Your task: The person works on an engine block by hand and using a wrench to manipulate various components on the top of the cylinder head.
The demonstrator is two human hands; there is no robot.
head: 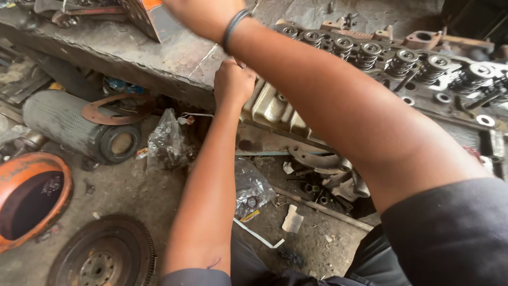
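Note:
A long grimy cylinder head with a row of valve springs lies on a worn metal bench. My left hand is curled into a fist against the near end of the head, at the bench edge; whatever is inside the fingers is hidden. My right arm crosses above it, a black band on the wrist. My right hand reaches to the top of the view beside an orange and white box; its fingers are cut off by the frame.
On the dirty floor lie a flywheel, an orange round housing, a cylindrical air filter with a rusty gasket ring on it, plastic bags of small parts, and loose brackets under the bench.

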